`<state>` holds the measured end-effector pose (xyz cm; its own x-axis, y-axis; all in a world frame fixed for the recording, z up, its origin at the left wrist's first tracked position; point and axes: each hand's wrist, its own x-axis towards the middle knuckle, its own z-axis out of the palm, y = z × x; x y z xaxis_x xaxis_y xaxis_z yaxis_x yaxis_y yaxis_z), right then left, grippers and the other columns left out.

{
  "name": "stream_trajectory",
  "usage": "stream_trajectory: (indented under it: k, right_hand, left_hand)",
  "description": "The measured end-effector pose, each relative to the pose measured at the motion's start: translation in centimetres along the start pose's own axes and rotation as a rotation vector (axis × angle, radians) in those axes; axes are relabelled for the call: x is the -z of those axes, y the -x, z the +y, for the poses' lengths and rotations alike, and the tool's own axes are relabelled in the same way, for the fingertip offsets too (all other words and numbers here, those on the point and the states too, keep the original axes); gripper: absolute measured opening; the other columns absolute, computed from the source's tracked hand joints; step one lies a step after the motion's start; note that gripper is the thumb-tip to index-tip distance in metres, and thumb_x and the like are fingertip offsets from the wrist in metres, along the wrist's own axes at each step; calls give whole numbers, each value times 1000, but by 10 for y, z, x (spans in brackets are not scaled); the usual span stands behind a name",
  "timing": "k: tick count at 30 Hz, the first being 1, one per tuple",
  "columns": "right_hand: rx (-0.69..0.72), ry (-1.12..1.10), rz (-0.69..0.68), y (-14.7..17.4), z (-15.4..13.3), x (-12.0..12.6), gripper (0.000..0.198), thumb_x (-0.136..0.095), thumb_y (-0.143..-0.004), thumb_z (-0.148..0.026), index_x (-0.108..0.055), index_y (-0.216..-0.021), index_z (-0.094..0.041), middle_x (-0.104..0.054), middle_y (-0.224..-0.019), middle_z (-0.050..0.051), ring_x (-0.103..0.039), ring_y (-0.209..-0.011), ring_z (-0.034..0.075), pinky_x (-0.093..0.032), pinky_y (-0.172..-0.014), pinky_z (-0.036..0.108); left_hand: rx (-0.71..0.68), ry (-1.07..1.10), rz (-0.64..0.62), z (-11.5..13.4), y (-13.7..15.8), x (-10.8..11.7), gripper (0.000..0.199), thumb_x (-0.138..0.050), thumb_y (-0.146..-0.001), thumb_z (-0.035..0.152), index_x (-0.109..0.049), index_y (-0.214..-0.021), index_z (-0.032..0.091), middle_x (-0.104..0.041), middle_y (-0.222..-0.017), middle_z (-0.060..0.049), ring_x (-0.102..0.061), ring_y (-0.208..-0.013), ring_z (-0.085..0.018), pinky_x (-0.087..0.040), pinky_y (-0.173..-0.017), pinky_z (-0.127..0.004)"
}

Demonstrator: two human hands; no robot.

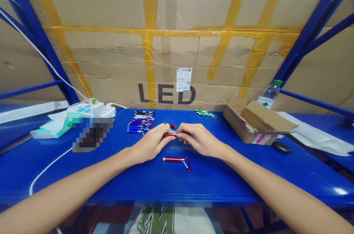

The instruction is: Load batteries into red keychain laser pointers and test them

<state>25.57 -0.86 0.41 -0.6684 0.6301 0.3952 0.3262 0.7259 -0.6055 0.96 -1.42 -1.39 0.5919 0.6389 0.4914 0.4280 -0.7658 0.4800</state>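
My left hand is closed around a slim red keychain flashlight, thumb and fingers pinching its body. The fingertips of my right hand close on the silver end of the same flashlight; what else they cover is hidden. Just behind the hands lies another red flashlight, partly covered by my left fingers. Nearer to me, a red flashlight with a carabiner clip rests flat on the blue table. To the left of the hands, blue flashlights lie beside purple ones.
Black and silver flashlights lie at the back, green ones farther right. An open cardboard box, a black mouse and a bottle stand right. Left are a tissue pack, a power strip and a white cable.
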Motion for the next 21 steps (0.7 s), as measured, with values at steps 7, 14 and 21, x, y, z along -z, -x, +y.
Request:
stream_trajectory:
  k: [7, 14, 21]
  right_hand:
    - [-284, -550, -134, -5, 2, -2, 41, -72, -97, -57, -62, -90, -18, -69, -76, 1, -60, -62, 12, -49, -58, 25]
    - [-336, -701, -168, -5, -2, 3, 41, -83, -89, -53, -63, -85, -17, -69, -72, 1, -59, -62, 11, -43, -54, 23]
    - [-416, -828, -277, -5, 0, 7, 39, -85, -87, -49, -64, -84, -16, -67, -72, 0, -56, -57, 10, -40, -51, 22]
  left_hand:
    - [-408, -415, -7, 0, -1, 5, 27, -38, -116, 23, -57, -97, 18, -59, -85, -4, -50, -80, -20, -44, -74, -31]
    - [-502, -596, 9, -2, 3, 6, 25, -38, -115, 18, -63, -114, 17, -64, -93, -7, -55, -86, -21, -48, -80, -34]
    - [-453, -475, 10, 0, 4, 2, 24, -41, -115, 22, -64, -108, 19, -67, -91, -6, -57, -85, -21, -48, -81, -33]
